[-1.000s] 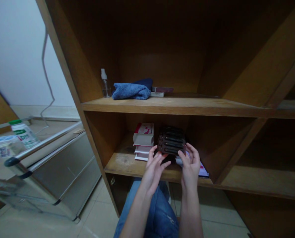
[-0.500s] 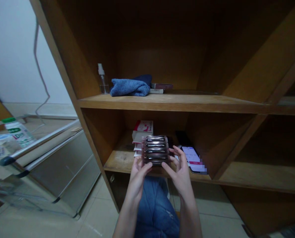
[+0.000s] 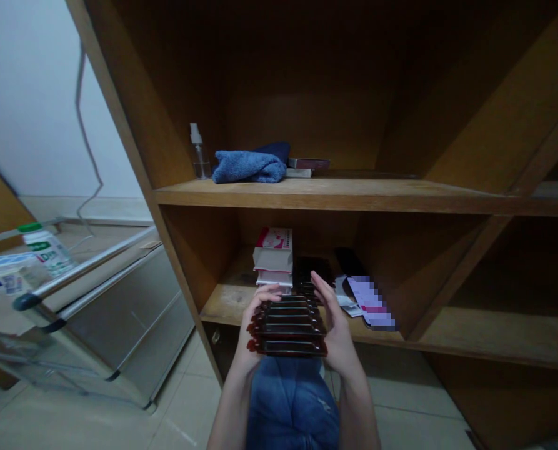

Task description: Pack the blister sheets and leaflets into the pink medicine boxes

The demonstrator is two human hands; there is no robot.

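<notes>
Both hands grip a dark ribbed tray of vials (image 3: 288, 326) flat between them: left hand (image 3: 255, 325) cups its left edge, right hand (image 3: 335, 325) its right, keeping it level, just before the lower shelf (image 3: 222, 306).

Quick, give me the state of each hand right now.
Left hand: closed on the left end of the dark vial strip.
Right hand: closed on the strip's right end.

Left hand (image 3: 259, 325) and right hand (image 3: 333, 319) grip a dark vial strip (image 3: 288, 326) between them; boxes (image 3: 273, 259) just beyond fingertips.
</notes>
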